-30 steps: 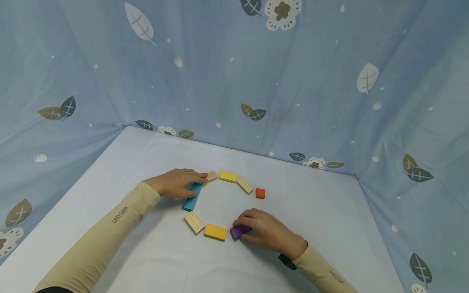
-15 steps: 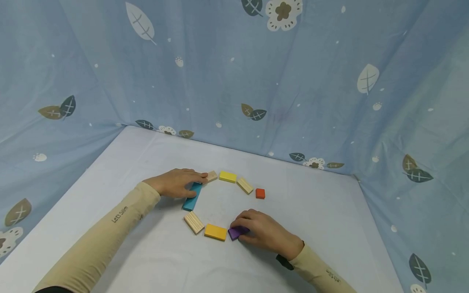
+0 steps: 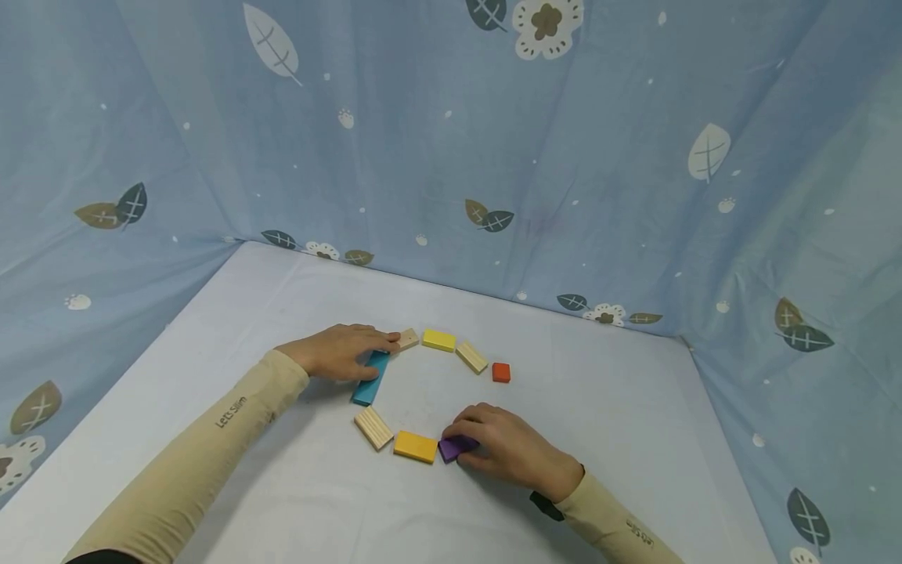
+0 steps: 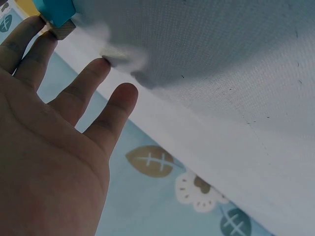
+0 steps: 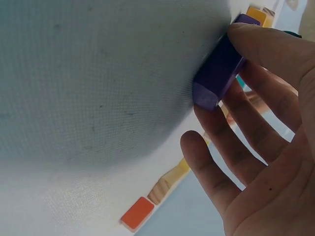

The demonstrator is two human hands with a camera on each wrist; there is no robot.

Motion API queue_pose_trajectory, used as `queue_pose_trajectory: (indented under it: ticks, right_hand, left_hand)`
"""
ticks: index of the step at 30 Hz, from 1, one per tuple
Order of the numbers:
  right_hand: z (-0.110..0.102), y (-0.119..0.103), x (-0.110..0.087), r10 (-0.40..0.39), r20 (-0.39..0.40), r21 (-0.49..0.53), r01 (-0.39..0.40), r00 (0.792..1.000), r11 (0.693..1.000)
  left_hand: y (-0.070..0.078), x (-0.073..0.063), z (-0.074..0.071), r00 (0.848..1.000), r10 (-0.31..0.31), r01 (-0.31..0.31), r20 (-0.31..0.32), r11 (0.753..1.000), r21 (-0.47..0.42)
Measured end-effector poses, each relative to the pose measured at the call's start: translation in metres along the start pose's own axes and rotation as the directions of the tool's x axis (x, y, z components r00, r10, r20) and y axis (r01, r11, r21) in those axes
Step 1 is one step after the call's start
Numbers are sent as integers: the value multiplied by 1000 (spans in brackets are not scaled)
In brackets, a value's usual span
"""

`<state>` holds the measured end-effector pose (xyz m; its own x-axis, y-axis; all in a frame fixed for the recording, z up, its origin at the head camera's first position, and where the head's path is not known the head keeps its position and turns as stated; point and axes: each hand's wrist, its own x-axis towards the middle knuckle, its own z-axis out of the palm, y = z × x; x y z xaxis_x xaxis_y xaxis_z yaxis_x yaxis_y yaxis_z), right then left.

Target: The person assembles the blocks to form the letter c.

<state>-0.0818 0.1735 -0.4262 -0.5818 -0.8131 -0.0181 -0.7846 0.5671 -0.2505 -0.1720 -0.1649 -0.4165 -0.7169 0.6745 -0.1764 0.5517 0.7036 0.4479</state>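
Note:
In the head view my right hand (image 3: pixel 507 445) pinches a purple block (image 3: pixel 458 447) between thumb and fingers. The right wrist view shows the thumb on one side of that purple block (image 5: pixel 219 69) and the fingers on the other. Its left end is right at an orange-yellow block (image 3: pixel 416 446). My left hand (image 3: pixel 345 354) has its fingers spread, resting over a long blue block (image 3: pixel 370 380) and the left end of a plain wooden block (image 3: pixel 406 340). In the left wrist view, fingertips meet the blue block (image 4: pixel 56 10) and a wooden piece (image 4: pixel 63 30).
A ridged wooden block (image 3: pixel 373 428) lies left of the orange-yellow one. Along the far side lie a yellow block (image 3: pixel 438 340), another ridged wooden block (image 3: pixel 471 357) and a small red block (image 3: pixel 501 372). Together the blocks form a ring on the white table (image 3: pixel 599 376), with blue curtains (image 3: pixel 451 141) around.
My right hand has slid the purple block slightly left, closing the gap to the orange-yellow block. My left hand has stayed in place.

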Motion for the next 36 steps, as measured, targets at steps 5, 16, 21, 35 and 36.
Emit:
queue_pose_trajectory:
  ticks: [5, 16, 21, 35, 36]
  right_hand:
    - [0, 0, 0, 3, -4, -1, -3, 1000, 1000]
    - [1, 0, 0, 17, 8, 5, -17, 1000, 1000]
    - [-1, 1, -1, 13, -19, 24, -13, 1000, 1000]
    - [-19, 13, -11, 79, -143, 51, -72, 987, 996]
    - [-19, 14, -11, 85, -153, 51, -78, 985, 996]
  left_hand:
    - [0, 0, -1, 1000, -4, 4, 7, 1000, 6]
    - [-1, 0, -1, 1000, -10, 10, 3, 1000, -5]
    - [-2, 1, 1, 1000, -2, 2, -3, 1000, 4]
    - [0, 0, -1, 1000, -15, 15, -3, 1000, 9]
    - [0, 0, -1, 1000, -15, 15, -3, 1000, 9]
